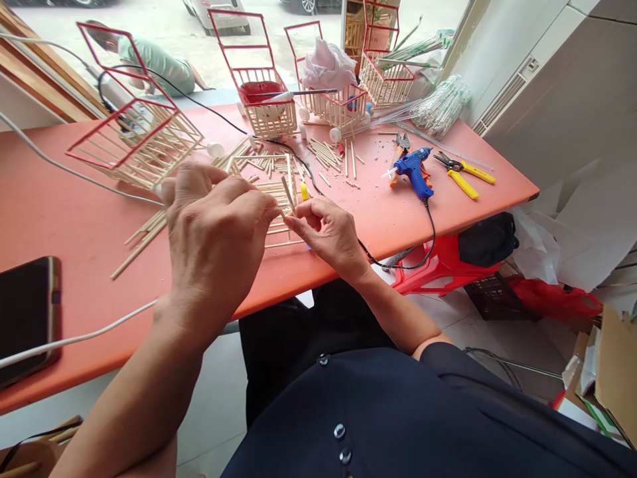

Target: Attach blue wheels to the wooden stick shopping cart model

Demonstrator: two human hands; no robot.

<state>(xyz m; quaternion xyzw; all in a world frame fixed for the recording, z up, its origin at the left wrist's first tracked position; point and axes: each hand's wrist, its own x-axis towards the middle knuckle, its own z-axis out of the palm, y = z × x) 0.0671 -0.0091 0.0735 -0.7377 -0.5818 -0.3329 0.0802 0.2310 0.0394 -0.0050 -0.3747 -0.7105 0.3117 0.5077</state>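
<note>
Above the pink table (pixel 368 222), the hands meet fingertip to fingertip. My right hand (pixel 331 236) is closed in a pinch on a short wooden stick (pixel 288 194), which slants upward from its fingers. My left hand (pixel 213 229) is closed too, thumb against forefinger, right beside that stick; what lies in its pinch is mostly hidden. Under the hands is a flat frame of pale wooden sticks (pixel 284 243), partly covered by the left hand. A small yellow-capped item (pixel 304 192) stands just behind the right fingers.
Small stick-built carts (pixel 273 123) with red handles line the back and left. Loose sticks (pixel 323 154) lie behind the frame. A blue glue gun (pixel 415 174), yellow-handled pliers (pixel 462 182) and bagged sticks (pixel 442 106) are rightward. A phone (pixel 27 318) and white cable (pixel 94 334) occupy the left.
</note>
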